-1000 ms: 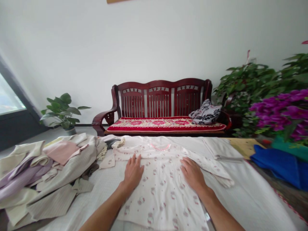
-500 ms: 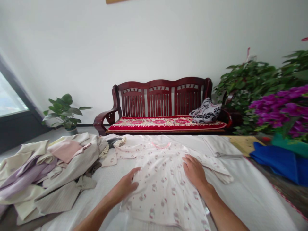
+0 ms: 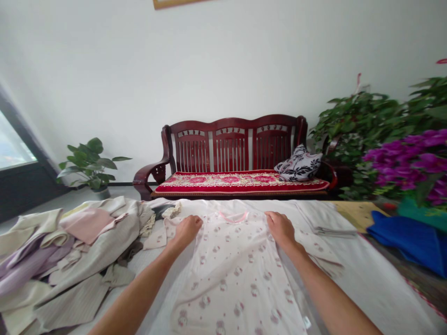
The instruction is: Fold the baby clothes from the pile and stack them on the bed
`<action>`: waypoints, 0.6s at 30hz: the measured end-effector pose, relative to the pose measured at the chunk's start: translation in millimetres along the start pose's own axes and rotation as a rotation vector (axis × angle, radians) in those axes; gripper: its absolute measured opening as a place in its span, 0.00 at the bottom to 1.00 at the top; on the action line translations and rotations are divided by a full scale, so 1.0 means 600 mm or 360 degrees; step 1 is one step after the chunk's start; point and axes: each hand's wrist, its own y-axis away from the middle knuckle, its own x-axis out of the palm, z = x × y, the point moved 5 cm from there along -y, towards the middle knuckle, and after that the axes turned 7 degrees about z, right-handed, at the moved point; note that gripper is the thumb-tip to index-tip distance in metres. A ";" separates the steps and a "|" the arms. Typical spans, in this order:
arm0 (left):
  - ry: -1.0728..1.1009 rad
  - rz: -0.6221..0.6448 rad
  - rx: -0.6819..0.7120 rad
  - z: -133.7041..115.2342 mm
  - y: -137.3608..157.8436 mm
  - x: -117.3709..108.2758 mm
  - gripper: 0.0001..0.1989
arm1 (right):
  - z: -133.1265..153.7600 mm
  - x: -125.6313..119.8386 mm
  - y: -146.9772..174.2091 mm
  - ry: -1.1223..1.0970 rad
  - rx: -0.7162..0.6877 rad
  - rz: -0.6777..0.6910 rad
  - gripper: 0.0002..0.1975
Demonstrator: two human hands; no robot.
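White pink-flowered garment [image 3: 237,274]; blue cloth [image 3: 405,239]

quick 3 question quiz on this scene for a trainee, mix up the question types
1. True or false: both hands rest on the shoulders of the printed garment, on either side of its pink neckline.
2. Multiple choice: the pile of clothes lies
A. beside the left hand
B. beside the right hand
C. on the wooden bench
3. Fill in: the folded white cloth lies on the table, to the ____ of the garment.

Key
1. True. The left fingers are curled at the shoulder; the right hand lies flatter.
2. A
3. Right, on the person's right side.
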 end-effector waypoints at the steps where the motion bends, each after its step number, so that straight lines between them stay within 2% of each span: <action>1: -0.0002 -0.0025 -0.0017 -0.007 -0.022 0.004 0.17 | 0.003 0.003 -0.017 0.0029 0.0019 0.0050 0.20; 5: -0.0033 -0.0056 -0.0074 -0.021 -0.087 0.035 0.20 | 0.005 0.023 -0.065 0.0077 0.0072 0.0198 0.18; 10: -0.0019 -0.0033 -0.0120 -0.007 -0.122 0.068 0.17 | -0.011 0.046 -0.085 0.0037 0.0093 0.0366 0.12; 14: 0.0104 -0.0035 -0.0017 0.005 -0.134 0.068 0.09 | -0.019 0.047 -0.089 -0.0080 0.0071 0.0436 0.10; 18: 0.0213 -0.0146 0.0018 0.012 -0.134 0.061 0.06 | -0.019 0.049 -0.095 -0.0237 0.0071 0.0456 0.11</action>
